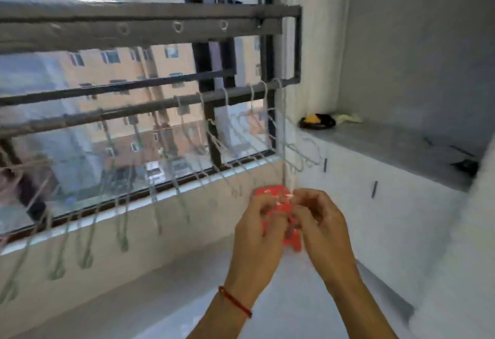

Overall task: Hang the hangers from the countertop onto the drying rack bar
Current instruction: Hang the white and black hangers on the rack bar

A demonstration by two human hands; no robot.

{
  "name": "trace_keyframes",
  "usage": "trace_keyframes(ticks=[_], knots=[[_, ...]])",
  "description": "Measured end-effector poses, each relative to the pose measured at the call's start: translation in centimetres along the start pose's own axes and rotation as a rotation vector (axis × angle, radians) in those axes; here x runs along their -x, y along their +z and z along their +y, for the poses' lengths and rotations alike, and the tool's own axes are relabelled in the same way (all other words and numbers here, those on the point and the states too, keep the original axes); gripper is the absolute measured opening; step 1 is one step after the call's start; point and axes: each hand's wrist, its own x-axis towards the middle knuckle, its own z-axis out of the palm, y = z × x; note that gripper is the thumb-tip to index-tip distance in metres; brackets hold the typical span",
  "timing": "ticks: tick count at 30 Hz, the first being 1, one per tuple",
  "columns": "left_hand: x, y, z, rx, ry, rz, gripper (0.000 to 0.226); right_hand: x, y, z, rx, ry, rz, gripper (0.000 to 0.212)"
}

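Blurred balcony window with grey drying rack bar (150,108) crossing from 9 toward 2 o'clock, pale hangers (241,156) hooked along it, grey tabletop (396,148) at 3 o'clock, left hand (257,234) and right hand (321,220) at 6 o'clock both pinching a red object (281,212).

Both hands (289,220) raised together, fingers curled inward.

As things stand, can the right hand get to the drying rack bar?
Probably not yet: the right hand and left hand are both busy with a red object, well below the drying rack bar; nothing blocks the way up.
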Motion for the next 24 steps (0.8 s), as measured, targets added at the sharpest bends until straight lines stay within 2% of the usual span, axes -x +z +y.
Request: trace_keyframes(ticks=[2, 7, 10, 13, 19, 24], knots=[[-2.1, 6.1, 0.0, 0.063, -0.043, -0.087, 0.018, -2.1, -5.3, 1.8, 0.069, 0.013, 0.091, 0.026], [-7.9, 20.1, -0.9, 0.186, -0.141, -0.306, 0.022, -8.7, -16.3, 7.1, 0.232, 0.097, 0.267, 0.023], [-13.0, 27.9, -2.6, 0.255, -0.158, -0.399, 0.03, -14.3, -21.3, 10.2, 0.34, 0.111, 0.322, 0.025], [-18.7, 34.5, -4.1, 0.267, -0.206, -0.474, 0.025, -21.3, -25.4, 13.0, 0.471, 0.147, 0.351, 0.02], [-28.8, 44.0, -6.9, 0.209, -0.281, -0.487, 0.028, -34.1, -31.8, 18.5, 0.639, 0.286, 0.358, 0.024], [-36.7, 50.4, -10.9, 0.239, -0.415, -0.403, 0.02, -46.5, -37.5, 25.3, 0.74, 0.408, 0.306, 0.031]])
